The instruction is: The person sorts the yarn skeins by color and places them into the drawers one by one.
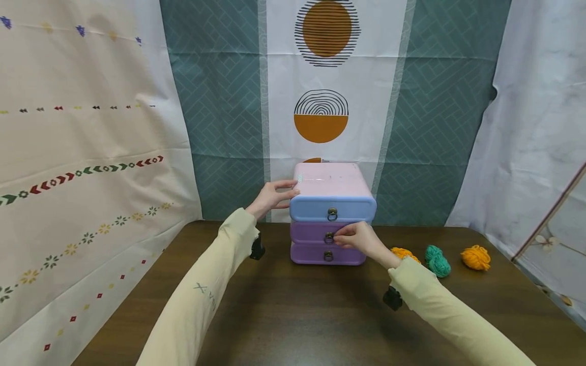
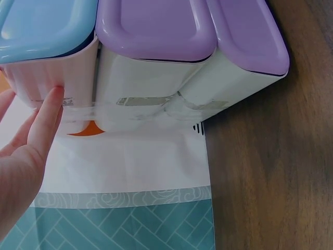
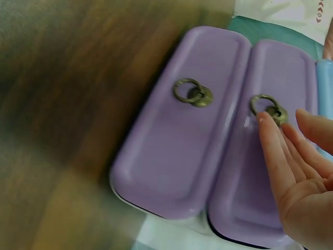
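A small drawer unit (image 1: 331, 178) stands on the table, with a pink top, a blue top drawer (image 1: 306, 209) and two purple drawers below. My right hand (image 1: 361, 238) is at the middle purple drawer (image 3: 250, 182). Its fingertips are right at the brass ring pull (image 3: 264, 102), with the thumb apart from the fingers. Against the pink side of the top section, my left hand (image 1: 272, 197) rests its fingertips, as the left wrist view shows (image 2: 34, 140). Another ring pull (image 1: 328, 255) hangs on the bottom drawer (image 3: 171, 151). All three drawers look closed.
To the right of the unit lie an orange yarn bundle (image 1: 405, 254), partly behind my right forearm, a green yarn skein (image 1: 437, 261) and another orange yarn ball (image 1: 476, 257). Patterned cloth (image 1: 229, 127) hangs behind the brown table (image 1: 293, 315).
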### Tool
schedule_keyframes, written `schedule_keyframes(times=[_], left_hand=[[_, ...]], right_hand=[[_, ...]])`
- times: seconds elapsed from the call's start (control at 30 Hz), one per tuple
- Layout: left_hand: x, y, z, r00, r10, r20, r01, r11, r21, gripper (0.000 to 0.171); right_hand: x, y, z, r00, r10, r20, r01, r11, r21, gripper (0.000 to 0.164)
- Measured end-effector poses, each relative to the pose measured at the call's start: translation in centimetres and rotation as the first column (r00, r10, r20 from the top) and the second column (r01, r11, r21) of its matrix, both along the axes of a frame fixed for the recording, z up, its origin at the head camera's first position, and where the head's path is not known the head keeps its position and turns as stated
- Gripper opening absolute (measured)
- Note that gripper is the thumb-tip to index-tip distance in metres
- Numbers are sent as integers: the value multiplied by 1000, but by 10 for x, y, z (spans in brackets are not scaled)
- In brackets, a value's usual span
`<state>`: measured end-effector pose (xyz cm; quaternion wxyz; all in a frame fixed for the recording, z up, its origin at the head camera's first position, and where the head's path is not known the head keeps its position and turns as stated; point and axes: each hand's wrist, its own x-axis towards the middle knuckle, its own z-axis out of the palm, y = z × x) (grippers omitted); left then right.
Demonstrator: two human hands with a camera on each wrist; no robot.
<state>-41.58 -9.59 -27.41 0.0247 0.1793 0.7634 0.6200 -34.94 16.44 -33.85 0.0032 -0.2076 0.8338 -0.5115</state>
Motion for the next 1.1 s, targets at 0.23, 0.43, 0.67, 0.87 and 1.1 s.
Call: schedule_keyframes(times=[0.23,0.43,0.67,0.87,1.1], left_hand=[[2,2,1,1000,2,-6,-2,1000,-4,49],[4,2,3,1000,-9,6,9,1000,5,50],[7,5,3,1000,16,12,-16,1000,13,48],[9,6,4,1000,21,19,-22,1000,18,49],[11,6,4,999,33,26,-33,999,8,49]], right_hand=[[2,-1,-11,999,-16,-34,15,999,-35,17],[4,-4,-12,997,-58,-53,56,998,-38,16],[5,-7,-14,990,-141,-28,141,990,-7,15],[5,-9,-15,986,-165,-30,164,986,-30,14],[7,-13,-15,976,-210,-57,209,978,-20,10]])
